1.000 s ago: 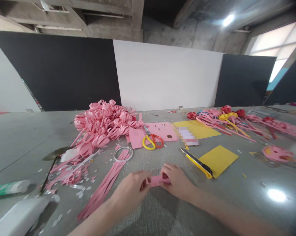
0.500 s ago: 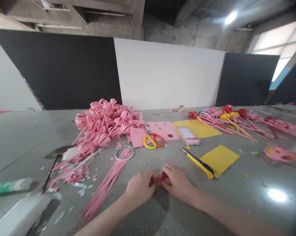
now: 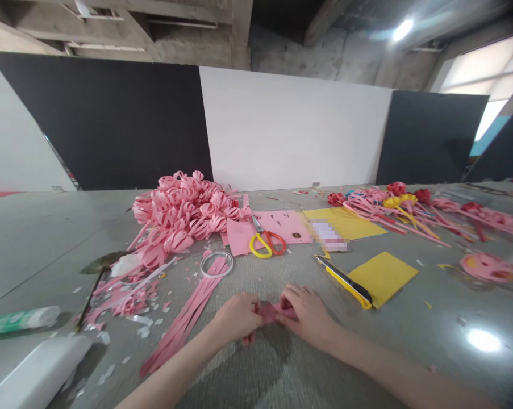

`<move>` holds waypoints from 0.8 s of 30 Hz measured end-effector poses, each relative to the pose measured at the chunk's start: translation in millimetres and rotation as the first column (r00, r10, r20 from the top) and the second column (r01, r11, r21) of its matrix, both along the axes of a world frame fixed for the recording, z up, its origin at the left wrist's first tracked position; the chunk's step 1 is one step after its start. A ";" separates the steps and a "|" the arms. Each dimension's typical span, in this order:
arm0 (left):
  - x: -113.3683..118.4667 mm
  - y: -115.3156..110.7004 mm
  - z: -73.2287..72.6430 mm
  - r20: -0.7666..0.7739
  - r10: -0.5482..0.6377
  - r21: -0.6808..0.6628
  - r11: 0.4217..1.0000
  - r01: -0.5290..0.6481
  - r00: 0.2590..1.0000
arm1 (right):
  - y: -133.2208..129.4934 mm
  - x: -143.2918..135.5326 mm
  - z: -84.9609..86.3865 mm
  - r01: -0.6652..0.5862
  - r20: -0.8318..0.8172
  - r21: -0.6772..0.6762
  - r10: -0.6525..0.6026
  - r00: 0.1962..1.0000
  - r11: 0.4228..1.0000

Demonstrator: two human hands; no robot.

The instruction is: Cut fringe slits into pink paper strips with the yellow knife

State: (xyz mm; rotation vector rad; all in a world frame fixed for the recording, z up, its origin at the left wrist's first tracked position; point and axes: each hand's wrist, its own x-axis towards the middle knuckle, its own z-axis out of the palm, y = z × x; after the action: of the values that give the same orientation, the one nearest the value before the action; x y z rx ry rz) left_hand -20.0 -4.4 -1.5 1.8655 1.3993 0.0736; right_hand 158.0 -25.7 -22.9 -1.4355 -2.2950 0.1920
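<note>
A small pink paper piece [image 3: 270, 312] spans the gap between my two hands, low in the middle of the view. My left hand [image 3: 238, 318] is closed on its left end, with the fingertips curled under. On the right end, my right hand [image 3: 305, 312] pinches the paper between thumb and fingers. Long pink strips [image 3: 188, 318] lie to the left of my left hand, with a roll of tape [image 3: 216, 264] over their upper end. Scissors [image 3: 267, 243] with one yellow and one orange handle rest beyond my hands on pink sheets [image 3: 239, 236].
A heap of pink paper loops [image 3: 183, 207] is at the back left. To the right lie a yellow cutter [image 3: 345, 282], a yellow sheet [image 3: 386, 278] and coloured paper flowers [image 3: 399, 200]. A green-white tube [image 3: 21, 321] and white box [image 3: 41, 372] stand left.
My left hand has turned and shifted slightly left, showing more of the pink paper between the hands. My right hand stays almost in place.
</note>
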 end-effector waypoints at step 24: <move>-54.2 16.9 37.7 -0.203 -0.100 -0.249 0.967 0.047 0.974 | 0.6 -0.6 2.5 0.002 -0.036 -0.062 -0.004 0.999 0.998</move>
State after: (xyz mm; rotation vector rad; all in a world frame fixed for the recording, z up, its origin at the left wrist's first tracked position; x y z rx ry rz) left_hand -74.1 12.6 36.2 1.7562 1.4092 -0.3321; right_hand 157.4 -25.1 -20.4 -1.4531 -2.2760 0.2883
